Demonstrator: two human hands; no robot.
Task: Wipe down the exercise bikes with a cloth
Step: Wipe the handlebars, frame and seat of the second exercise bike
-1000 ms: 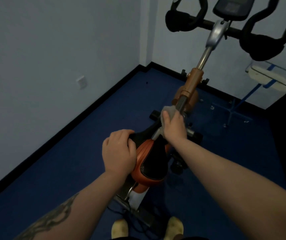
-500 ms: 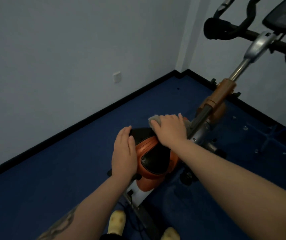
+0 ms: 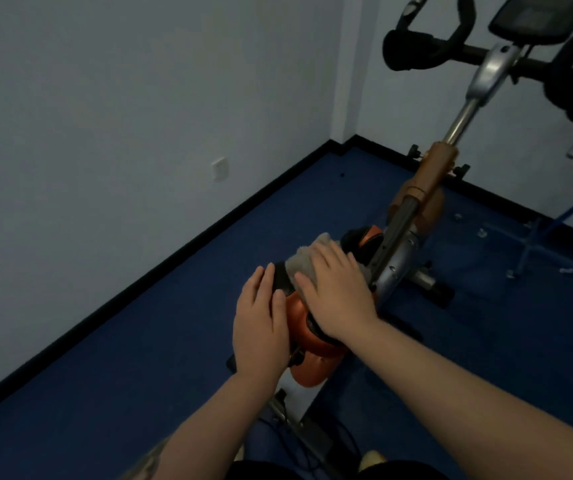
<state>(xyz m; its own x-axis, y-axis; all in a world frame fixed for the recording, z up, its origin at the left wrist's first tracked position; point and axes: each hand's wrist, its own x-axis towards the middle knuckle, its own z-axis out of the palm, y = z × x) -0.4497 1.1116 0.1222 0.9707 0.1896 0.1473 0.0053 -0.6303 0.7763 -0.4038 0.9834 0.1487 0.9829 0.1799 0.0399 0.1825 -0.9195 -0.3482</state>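
on one saddle (image 3: 316,336): two hands, one cloth (image 3: 304,263).

**Cloth pressed on the bike saddle**

The right hand (image 3: 338,292) lay flat on a grey cloth (image 3: 304,263) atop the orange and black saddle (image 3: 307,320) of an exercise bike (image 3: 430,181). The left hand (image 3: 261,323) rested, fingers straight, against the saddle's left side. Blue floor (image 3: 139,358) spread below.
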